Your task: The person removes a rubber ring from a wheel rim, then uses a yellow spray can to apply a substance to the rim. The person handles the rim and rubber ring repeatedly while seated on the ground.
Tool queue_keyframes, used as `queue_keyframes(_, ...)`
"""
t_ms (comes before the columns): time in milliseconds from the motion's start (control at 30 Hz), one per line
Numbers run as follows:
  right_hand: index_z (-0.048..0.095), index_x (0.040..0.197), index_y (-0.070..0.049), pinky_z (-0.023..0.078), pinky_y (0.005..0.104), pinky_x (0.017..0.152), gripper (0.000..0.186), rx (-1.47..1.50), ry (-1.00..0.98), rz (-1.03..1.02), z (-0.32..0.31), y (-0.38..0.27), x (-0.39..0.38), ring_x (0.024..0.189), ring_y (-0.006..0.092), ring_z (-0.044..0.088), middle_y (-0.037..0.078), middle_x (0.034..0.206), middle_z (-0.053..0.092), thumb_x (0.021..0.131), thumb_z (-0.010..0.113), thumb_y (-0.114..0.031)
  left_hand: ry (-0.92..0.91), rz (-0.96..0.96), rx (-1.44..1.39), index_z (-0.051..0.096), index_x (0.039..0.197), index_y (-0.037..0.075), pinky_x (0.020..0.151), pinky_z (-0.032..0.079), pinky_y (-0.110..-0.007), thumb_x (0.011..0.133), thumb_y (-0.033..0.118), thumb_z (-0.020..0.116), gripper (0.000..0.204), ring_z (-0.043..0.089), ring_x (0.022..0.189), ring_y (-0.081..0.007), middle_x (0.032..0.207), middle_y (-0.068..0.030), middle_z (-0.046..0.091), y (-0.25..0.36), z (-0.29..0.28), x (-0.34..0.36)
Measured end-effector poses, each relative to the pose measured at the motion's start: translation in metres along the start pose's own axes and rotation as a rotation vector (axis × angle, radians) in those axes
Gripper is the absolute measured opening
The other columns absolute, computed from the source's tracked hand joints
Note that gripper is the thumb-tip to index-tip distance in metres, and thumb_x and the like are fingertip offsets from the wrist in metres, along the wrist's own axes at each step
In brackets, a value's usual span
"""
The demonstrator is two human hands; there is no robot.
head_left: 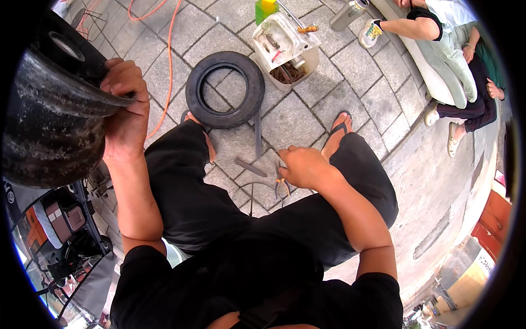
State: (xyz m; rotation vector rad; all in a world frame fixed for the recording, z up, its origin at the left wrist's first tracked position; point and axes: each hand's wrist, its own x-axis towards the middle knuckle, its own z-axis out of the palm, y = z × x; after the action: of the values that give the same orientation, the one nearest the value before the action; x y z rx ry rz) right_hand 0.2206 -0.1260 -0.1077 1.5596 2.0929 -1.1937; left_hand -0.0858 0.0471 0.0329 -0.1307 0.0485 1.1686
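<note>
My left hand (127, 98) is raised at the left, its fingers hooked over the flared lip of a large, scuffed black metal drum (55, 120) with ridged sides. Low over my right thigh, my right hand (304, 167) has its fingers curled; what they hold, if anything, is hidden. Just below it lie pliers (282, 188) with orange handles. A short flat metal bar (250, 167) rests on the paving to its left, and a longer dark bar (258, 134) reaches up to the tyre. The black tyre (194, 90) lies flat beyond my feet.
A grimy white plastic container (285, 38) with tools stands past the tyre, beside a green-yellow box (267, 11). An orange hose (170, 71) crosses the paving. A steel flask (349, 13) and seated people (449, 49) are at upper right. A vehicle (66, 236) is at lower left.
</note>
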Motion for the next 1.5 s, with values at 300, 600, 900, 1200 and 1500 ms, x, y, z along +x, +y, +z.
queue_keyframes(300,0.070,0.112,0.001,0.059,0.0528,0.085,0.036,-0.005,0.123,-0.070,0.006,-0.009,0.010,0.097,0.0417,0.074,0.021,0.104,0.073,0.096,0.071,-0.032,-0.028,0.026,0.002,0.048,0.116,-0.001,0.081,0.048,-0.034,0.099,0.001,0.055,0.019,0.051,0.079,-0.0170,0.088,-0.0050,0.047,0.011,0.003,-0.010)
queue_keyframes(600,0.072,0.109,-0.002,0.056,0.0537,0.089,0.026,0.186,0.237,0.006,0.000,0.002,0.021,0.100,0.0411,0.074,0.021,0.105,0.075,0.100,0.064,-0.024,0.014,0.038,-0.050,0.046,0.118,-0.001,0.079,0.049,-0.035,0.096,0.001,0.059,0.025,0.052,0.079,-0.0176,0.089,-0.0051,0.047,0.014,0.008,-0.011)
queue_keyframes(900,0.074,0.122,-0.003,0.057,0.0523,0.092,0.037,0.350,0.375,0.327,0.004,0.071,0.076,0.103,0.0448,0.073,0.024,0.107,0.077,0.096,0.068,-0.029,0.067,0.063,-0.131,0.040,0.124,0.000,0.080,0.054,-0.038,0.088,-0.004,0.068,0.046,0.057,0.084,-0.0218,0.095,-0.0078,0.047,0.020,0.007,-0.009)
queue_keyframes(1200,0.074,0.122,-0.002,0.055,0.0519,0.102,0.035,0.105,0.381,0.224,-0.041,0.177,0.240,0.114,0.0472,0.070,0.028,0.116,0.075,0.098,0.060,-0.024,0.114,0.174,-0.218,0.037,0.122,0.007,0.078,0.060,-0.041,0.086,-0.011,0.062,0.048,0.056,0.082,-0.0229,0.096,-0.0081,0.045,0.031,0.001,-0.002)
queue_keyframes(1500,0.069,0.137,-0.006,0.052,0.0454,0.110,0.044,0.128,0.771,0.016,-0.059,0.158,0.306,0.128,0.0395,0.065,0.020,0.139,0.069,0.100,0.060,-0.028,0.139,0.230,-0.225,0.034,0.125,0.010,0.078,0.061,-0.040,0.084,-0.015,0.060,0.054,0.054,0.083,-0.0213,0.099,-0.0078,0.044,0.024,0.000,0.008)
